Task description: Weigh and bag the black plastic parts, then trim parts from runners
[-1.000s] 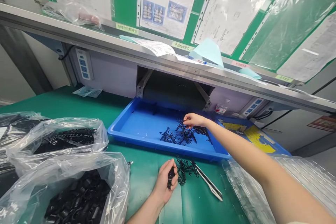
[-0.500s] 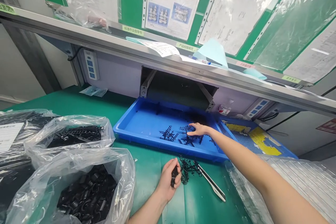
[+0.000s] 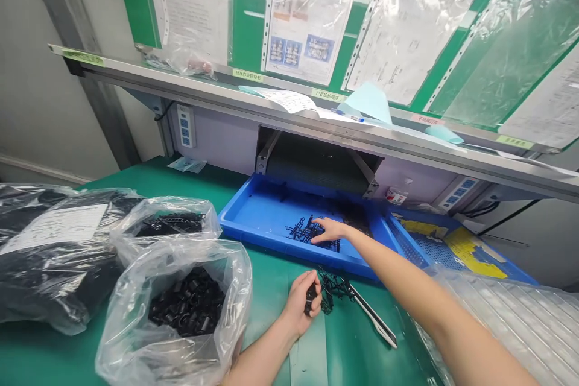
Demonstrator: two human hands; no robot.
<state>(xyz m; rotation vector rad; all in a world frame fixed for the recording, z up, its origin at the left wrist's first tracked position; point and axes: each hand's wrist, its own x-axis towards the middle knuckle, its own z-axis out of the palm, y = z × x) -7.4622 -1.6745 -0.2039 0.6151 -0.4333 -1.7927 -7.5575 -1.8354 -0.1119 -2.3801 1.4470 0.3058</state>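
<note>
Right hand shifts left over blue tray

Right hand has moved left across the blue plastic tray, and the head view has swung left too. Hand open, fingers extended at the black plastic runners lying in the tray; no grip visible, contact unclear. Left hand closed round a small black part, just in front of the tray on the green bench mat. Beside that fist: a tangle of runners and long steel tweezers. Left of the tray, an open clear poly bag of black moulded sleeves. Right of it, ribbed clear plastic sheeting.

Risks: runners look thin, branching and ladder-like; spurs could hook together, so one pull might drag the pile or snap a branch. Tangle sits near the tray's front rim, where a forearm could catch it. Slick, soft bag could slump and spill the glossy sleeves.
</note>
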